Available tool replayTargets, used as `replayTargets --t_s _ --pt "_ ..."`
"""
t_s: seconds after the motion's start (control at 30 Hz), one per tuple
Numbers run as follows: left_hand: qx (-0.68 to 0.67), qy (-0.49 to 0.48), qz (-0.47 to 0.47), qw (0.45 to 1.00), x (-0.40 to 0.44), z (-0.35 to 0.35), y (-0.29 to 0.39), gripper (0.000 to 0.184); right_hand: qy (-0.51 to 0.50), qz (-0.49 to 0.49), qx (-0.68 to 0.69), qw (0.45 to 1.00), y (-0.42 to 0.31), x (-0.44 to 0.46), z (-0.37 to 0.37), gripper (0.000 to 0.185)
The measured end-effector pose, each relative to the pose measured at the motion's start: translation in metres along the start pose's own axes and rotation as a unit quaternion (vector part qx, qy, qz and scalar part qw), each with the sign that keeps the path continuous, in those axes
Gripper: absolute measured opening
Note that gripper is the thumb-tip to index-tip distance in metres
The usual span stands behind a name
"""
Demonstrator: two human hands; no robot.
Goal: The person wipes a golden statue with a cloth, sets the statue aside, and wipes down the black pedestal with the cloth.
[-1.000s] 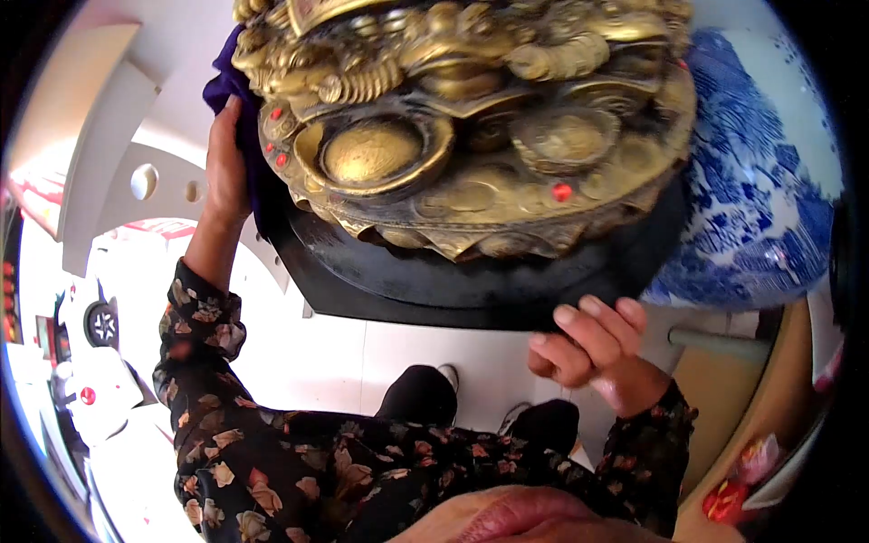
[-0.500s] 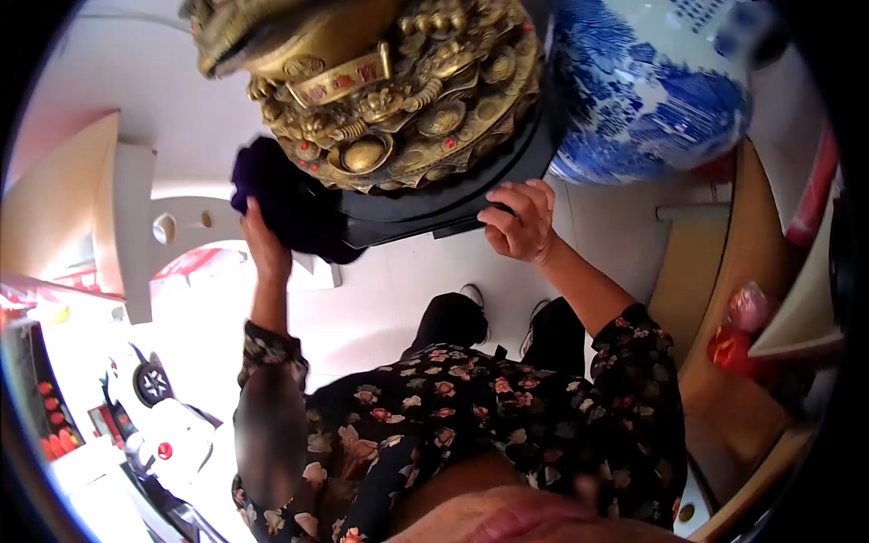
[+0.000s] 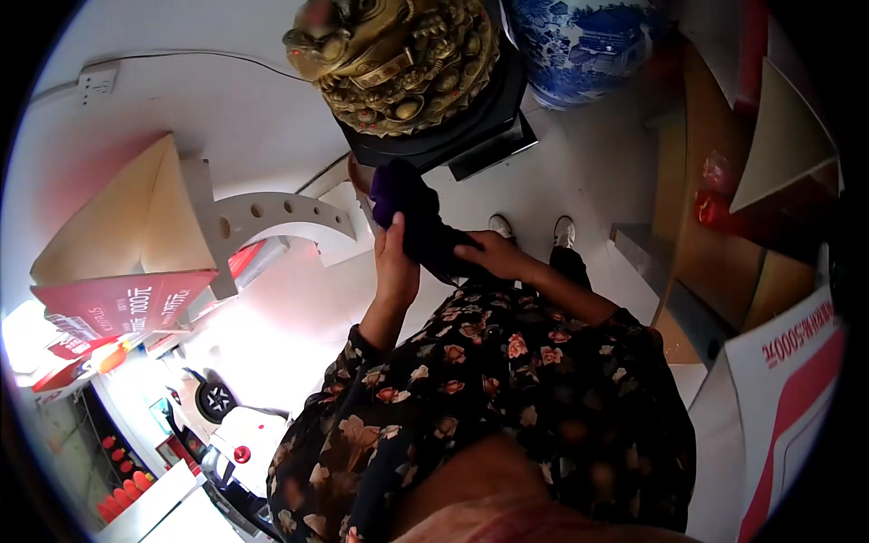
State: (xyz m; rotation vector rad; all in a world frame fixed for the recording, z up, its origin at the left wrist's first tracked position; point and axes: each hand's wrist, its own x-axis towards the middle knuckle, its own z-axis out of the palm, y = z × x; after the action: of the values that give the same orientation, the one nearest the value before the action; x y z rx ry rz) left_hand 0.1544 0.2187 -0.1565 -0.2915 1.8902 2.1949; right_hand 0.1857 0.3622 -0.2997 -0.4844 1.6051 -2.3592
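Observation:
A dark purple cloth is bunched up between my two hands, in front of my body. My left hand grips its left side, with the thumb lying on top. On the other side, the fingers of my right hand close on the cloth's lower right part. Beyond the cloth a gold-coloured ornamental statue, covered in coin and ingot shapes, rests on a black base. Neither hand touches the statue or the base.
A blue and white porcelain vase stands right of the statue. On the left are a cardboard box and a white arched panel with holes. Wooden shelving and a white-and-red box line the right side.
My hands have drawn back from the black base towards my body. The cloth came along in my left hand, and my right hand now holds it too. The view has tilted and moved back.

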Motion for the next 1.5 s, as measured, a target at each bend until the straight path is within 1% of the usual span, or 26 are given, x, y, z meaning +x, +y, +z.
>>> replayTargets --t_s 0.07,0.13,0.2,0.23,0.27,0.33,0.37,0.43,0.5,0.53,0.57,0.7,0.77,0.87,0.93,1.0,1.07,1.17,1.2,1.23,1.33,1.37,1.4,1.43,1.47,1.5 --pt "0.174 0.023 0.075 0.982 0.004 0.0 0.002 0.05 0.032 0.14 0.033 0.989 -0.022 -0.011 -0.018 0.041" --pt "0.206 0.011 0.159 0.966 0.011 -0.003 0.0 0.049 0.122 0.044 0.121 0.984 0.0 -0.015 -0.026 0.042" --pt "0.194 0.025 0.081 0.977 0.006 -0.011 -0.012 0.041 0.164 0.002 0.057 0.985 -0.013 -0.03 -0.04 0.043" --pt "0.21 0.03 0.058 0.975 0.002 -0.014 -0.019 0.041 0.147 0.009 0.012 0.989 -0.031 -0.037 -0.048 0.04" --pt "0.226 0.032 0.038 0.973 -0.002 -0.012 -0.022 0.042 0.185 -0.068 -0.101 0.975 -0.041 -0.039 -0.051 0.04" --pt "0.277 0.028 0.023 0.96 -0.015 -0.004 -0.021 0.032 0.25 -0.211 -0.321 0.889 -0.064 -0.044 -0.057 0.038" --pt "0.317 0.045 0.022 0.947 -0.023 -0.004 -0.011 0.031 0.251 -0.195 -0.341 0.885 -0.081 -0.042 -0.055 0.035" --pt "0.427 0.044 0.06 0.901 -0.016 -0.008 -0.005 0.032 0.273 -0.155 -0.255 0.915 -0.108 -0.045 -0.062 0.035" --pt "0.399 0.019 0.14 0.906 -0.017 -0.004 -0.004 0.03 0.28 -0.079 -0.16 0.943 -0.118 -0.053 -0.072 0.039" --pt "0.385 0.007 0.179 0.905 -0.017 -0.001 -0.002 0.03 0.294 -0.089 -0.121 0.944 -0.124 -0.055 -0.074 0.039" --pt "0.323 -0.001 0.101 0.941 -0.024 0.007 0.01 0.026 0.307 -0.097 -0.08 0.943 -0.138 -0.057 -0.074 0.04" --pt "0.143 -0.047 0.139 0.979 -0.035 0.017 0.029 0.024 0.35 -0.126 0.049 0.927 -0.155 -0.043 -0.076 0.038" --pt "0.116 -0.063 0.14 0.981 -0.042 0.028 0.042 0.027 0.259 -0.143 0.207 0.933 -0.166 -0.045 -0.081 0.039" --pt "0.073 -0.082 0.16 0.981 -0.045 0.021 0.053 0.028 0.19 -0.073 0.28 0.938 -0.164 -0.027 -0.074 0.043" --pt "0.042 -0.028 0.133 0.99 -0.048 0.018 0.05 0.036 0.148 -0.071 0.286 0.944 -0.152 -0.022 -0.073 0.042" --pt "0.042 -0.04 0.102 0.993 -0.047 0.01 0.051 0.039 0.175 -0.049 0.245 0.952 -0.141 -0.019 -0.075 0.042" --pt "-0.011 -0.011 0.079 0.997 -0.046 0.018 0.057 0.042 0.12 -0.043 0.31 0.942 -0.143 -0.023 -0.08 0.049" --pt "-0.037 -0.089 0.101 0.99 -0.049 0.062 0.08 0.049 0.071 -0.092 0.452 0.885 -0.163 -0.029 -0.106 0.062" --pt "-0.043 -0.133 0.116 0.983 -0.049 0.079 0.088 0.05 0.061 -0.116 0.505 0.853 -0.167 -0.03 -0.113 0.067" --pt "-0.02 -0.173 0.132 0.976 -0.048 0.095 0.091 0.053 0.134 -0.134 0.538 0.822 -0.168 -0.023 -0.117 0.08" --pt "0.27 -0.252 0.075 0.926 -0.026 0.106 0.083 0.043 -0.17 -0.132 0.684 0.697 -0.07 -0.005 -0.136 0.081" --pt "0.404 -0.274 0.055 0.871 -0.018 0.115 0.078 0.041 0.195 0.115 0.55 0.804 -0.119 -0.011 -0.111 0.079" --pt "0.531 -0.289 0.033 0.796 -0.013 0.126 0.071 0.041 0.093 0.048 0.647 0.755 -0.1 -0.008 -0.117 0.078" --pt "0.579 -0.34 0.089 0.736 -0.006 0.132 0.067 0.039 -0.011 -0.024 0.73 0.683 -0.061 -0.001 -0.121 0.077" --pt "0.594 -0.319 0.141 0.725 0.007 0.137 0.069 0.038 -0.115 -0.103 0.788 0.596 -0.029 0.008 -0.129 0.076" --pt "0.604 -0.3 0.191 0.713 0.02 0.139 0.073 0.038 -0.058 -0.089 0.771 0.628 -0.017 0.009 -0.138 0.072"
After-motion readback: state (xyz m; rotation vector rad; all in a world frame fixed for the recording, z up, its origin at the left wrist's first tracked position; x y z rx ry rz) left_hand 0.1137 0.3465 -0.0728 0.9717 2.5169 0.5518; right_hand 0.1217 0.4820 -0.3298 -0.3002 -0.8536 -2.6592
